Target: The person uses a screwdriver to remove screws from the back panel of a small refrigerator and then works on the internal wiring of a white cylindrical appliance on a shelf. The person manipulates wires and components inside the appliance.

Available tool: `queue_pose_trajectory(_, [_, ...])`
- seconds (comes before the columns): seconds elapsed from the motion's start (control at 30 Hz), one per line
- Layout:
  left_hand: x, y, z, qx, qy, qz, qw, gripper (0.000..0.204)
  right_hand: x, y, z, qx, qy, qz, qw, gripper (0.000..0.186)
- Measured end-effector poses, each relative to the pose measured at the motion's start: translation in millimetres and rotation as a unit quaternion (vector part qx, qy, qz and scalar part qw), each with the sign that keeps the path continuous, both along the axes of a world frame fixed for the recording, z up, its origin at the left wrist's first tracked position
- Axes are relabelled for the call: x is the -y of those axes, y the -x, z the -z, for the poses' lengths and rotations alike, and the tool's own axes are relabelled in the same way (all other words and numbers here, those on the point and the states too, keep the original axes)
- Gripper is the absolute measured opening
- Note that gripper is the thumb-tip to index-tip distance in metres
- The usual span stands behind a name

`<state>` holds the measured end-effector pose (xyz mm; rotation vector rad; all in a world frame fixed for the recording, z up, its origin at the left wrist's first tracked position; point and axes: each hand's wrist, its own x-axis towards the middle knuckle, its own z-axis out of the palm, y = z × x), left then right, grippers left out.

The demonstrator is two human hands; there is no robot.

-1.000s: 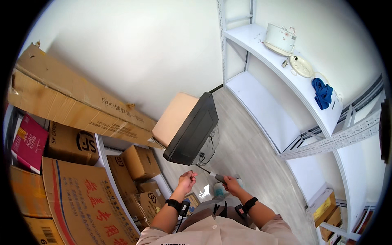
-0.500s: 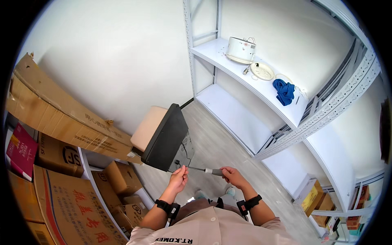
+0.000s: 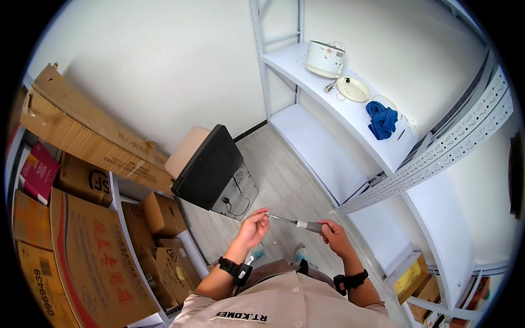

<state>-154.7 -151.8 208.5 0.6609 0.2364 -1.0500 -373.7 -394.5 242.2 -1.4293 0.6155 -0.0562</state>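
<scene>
My left hand [image 3: 252,227] pinches at the tip of a long screwdriver [image 3: 281,218]; whether a small part is between the fingertips is too small to tell. My right hand [image 3: 334,236] grips its grey and white handle [image 3: 309,226]. Beyond them stands an appliance with a black panel [image 3: 208,164], a silvery side with a plug and dark cord, and a pale pink part [image 3: 183,147] behind. The tool lies across the space in front of it, below the panel.
Cardboard boxes [image 3: 98,246] fill shelving at left, under a long carton [image 3: 93,126]. At right, white metal shelving [image 3: 314,147] holds a pot-like appliance [image 3: 324,57], a cream lid [image 3: 353,88] and blue cloth [image 3: 381,120]. More boxes [image 3: 415,276] sit lower right. Grey floor [image 3: 279,180] lies between.
My left hand has risen to the screwdriver's tip, which was apart from it earlier. Both hands and the tool are now farther from the black panel. The camera's view has shifted.
</scene>
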Motion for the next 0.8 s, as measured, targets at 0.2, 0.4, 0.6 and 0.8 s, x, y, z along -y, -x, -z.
queue_pose_trajectory(0.2, [33, 46, -6, 0.012, 0.013, -0.017, 1.000, 0.009, 42, 30, 6, 0.019, 0.017, -0.018, 1.000, 0.029])
queue_pose_trajectory(0.4, [49, 71, -12, 0.047, 0.002, -0.032, 0.998, 0.012, 66, 43, -2, 0.033, 0.047, -0.041, 0.997, 0.029])
queue_pose_trajectory(0.6, [44, 85, -18, 0.077, -0.013, -0.028, 0.997, 0.013, 77, 48, -6, 0.017, 0.007, -0.066, 0.998, 0.028])
queue_pose_trajectory(0.8, [33, 88, -32, 0.102, -0.081, -0.026, 0.991, 0.015, 77, 46, -7, 0.025, 0.023, -0.093, 0.995, 0.029])
